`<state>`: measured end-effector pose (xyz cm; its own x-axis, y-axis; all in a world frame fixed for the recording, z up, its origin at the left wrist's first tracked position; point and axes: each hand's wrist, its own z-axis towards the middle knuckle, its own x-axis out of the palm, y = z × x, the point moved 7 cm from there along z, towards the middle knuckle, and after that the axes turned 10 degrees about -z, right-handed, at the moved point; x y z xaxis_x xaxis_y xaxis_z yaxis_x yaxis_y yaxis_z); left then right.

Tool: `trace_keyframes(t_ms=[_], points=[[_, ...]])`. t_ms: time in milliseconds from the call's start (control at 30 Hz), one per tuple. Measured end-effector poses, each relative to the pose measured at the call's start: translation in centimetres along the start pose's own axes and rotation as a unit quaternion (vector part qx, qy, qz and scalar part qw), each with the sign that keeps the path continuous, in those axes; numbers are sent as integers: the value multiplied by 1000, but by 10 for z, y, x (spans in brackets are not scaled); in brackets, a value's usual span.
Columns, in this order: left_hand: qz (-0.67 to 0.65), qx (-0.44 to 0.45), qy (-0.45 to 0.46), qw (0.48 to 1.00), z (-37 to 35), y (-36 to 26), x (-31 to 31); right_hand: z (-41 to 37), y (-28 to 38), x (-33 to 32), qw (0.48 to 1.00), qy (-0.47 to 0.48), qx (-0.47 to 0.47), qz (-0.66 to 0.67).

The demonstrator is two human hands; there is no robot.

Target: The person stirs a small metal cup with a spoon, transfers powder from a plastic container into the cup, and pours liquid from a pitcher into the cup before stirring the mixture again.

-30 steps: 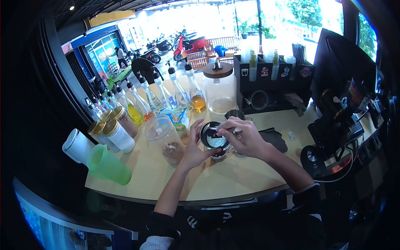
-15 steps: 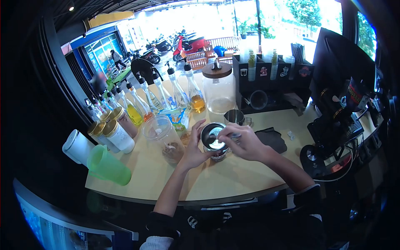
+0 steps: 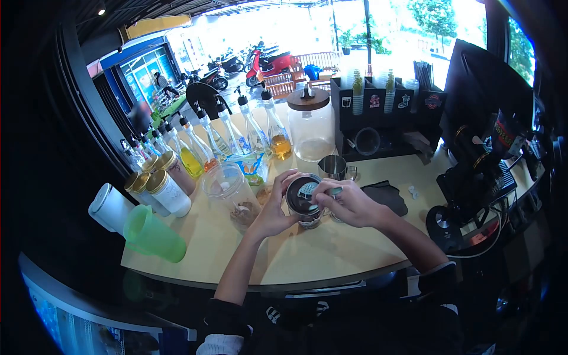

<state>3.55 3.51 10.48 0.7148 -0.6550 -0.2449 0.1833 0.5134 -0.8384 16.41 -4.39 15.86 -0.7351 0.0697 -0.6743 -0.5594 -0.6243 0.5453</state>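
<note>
Metal-rimmed cup (image 3: 300,200) on the pale surface (image 3: 337,254): the person's left hand (image 3: 275,212) curls its fingers around the side; the right hand (image 3: 352,204) has fingers clamped on a slim utensil (image 3: 336,191).

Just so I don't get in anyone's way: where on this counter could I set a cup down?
The counter shows bare wood near its front edge, between the left forearm and right forearm. Another bare patch lies between the green pitcher and the left forearm. The back left is crowded with pump bottles and gold-lidded jars.
</note>
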Motion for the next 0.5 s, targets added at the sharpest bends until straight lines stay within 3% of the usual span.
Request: trace_keyframes(t_ms=[200, 267, 433, 500], points=[[49, -13, -3, 999, -2, -1, -1, -7, -12, -14, 999, -14, 28, 27], [54, -12, -28, 998, 0, 0, -5, -13, -16, -29, 975, -127, 27, 181], [63, -55, -58, 995, -1, 3, -11, -39, -27, -62, 948, -267, 19, 173], [46, -58, -76, 994, -1, 6, -13, -51, -31, -63, 948, -281, 46, 142]])
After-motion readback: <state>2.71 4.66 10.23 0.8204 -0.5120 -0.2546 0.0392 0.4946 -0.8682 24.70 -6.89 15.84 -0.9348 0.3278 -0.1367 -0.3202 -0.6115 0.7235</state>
